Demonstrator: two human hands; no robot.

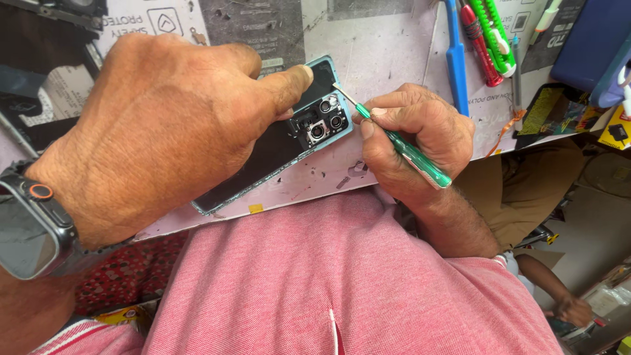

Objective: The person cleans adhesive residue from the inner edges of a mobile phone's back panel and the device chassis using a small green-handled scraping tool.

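Note:
An opened phone with a light blue frame lies back-up on the worktop, its camera lenses exposed near its upper end. My left hand presses down on the phone's body, thumb stretched along the top edge. A watch sits on that wrist. My right hand grips a green-handled screwdriver, whose thin metal tip touches the phone's corner beside the camera lenses.
A blue tool, a red-and-green utility knife and a blue box lie at the back right. Paper sheets cover the worktop. Another person's arm and hand show at lower right, below the table edge.

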